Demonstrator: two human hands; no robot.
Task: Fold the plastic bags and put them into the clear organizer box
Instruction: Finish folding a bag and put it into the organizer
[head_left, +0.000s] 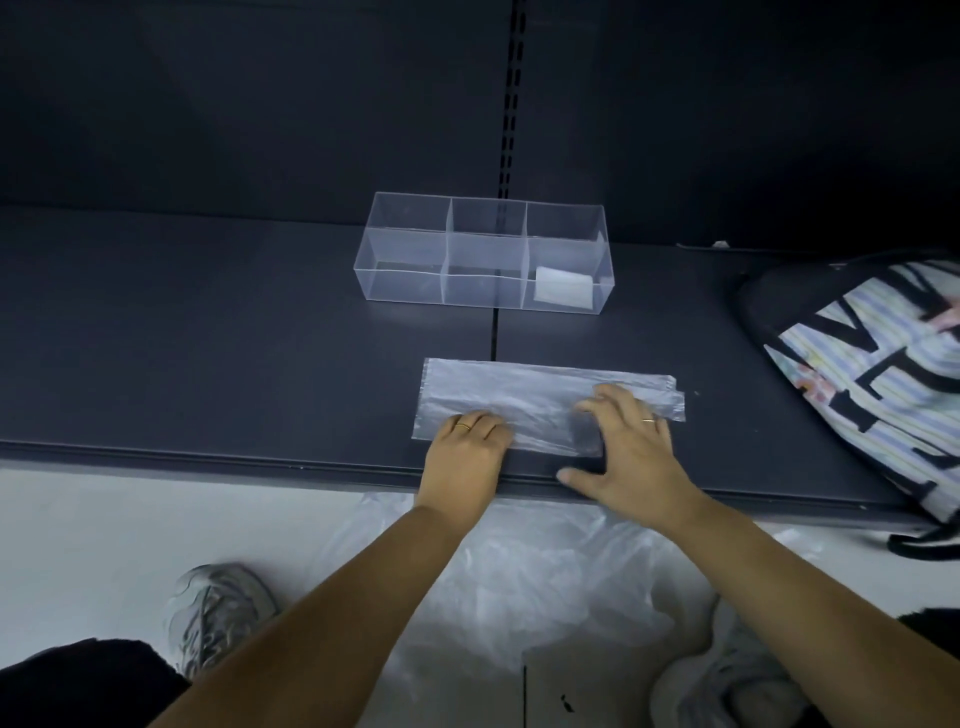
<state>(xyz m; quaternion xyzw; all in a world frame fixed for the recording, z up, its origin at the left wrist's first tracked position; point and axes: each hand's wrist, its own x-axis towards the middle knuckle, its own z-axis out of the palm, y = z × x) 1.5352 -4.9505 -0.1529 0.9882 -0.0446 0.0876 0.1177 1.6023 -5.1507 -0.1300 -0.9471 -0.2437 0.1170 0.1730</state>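
A translucent plastic bag (519, 387) lies flattened as a long strip on the dark shelf, near its front edge. My left hand (467, 452) is curled over the strip's near left edge, fingers closed on the plastic. My right hand (631, 441) presses fingers-spread on the strip's right part, thumb resting by the shelf edge. Behind the strip stands the clear organizer box (405, 283) with several compartments. One folded bag (563, 285) sits in its front right compartment.
A striped, lettered backpack (872, 374) lies on the shelf at the right. A heap of loose plastic bags (545, 582) rests on the pale floor below the shelf edge (208, 460), between two grey shoes (218, 613).
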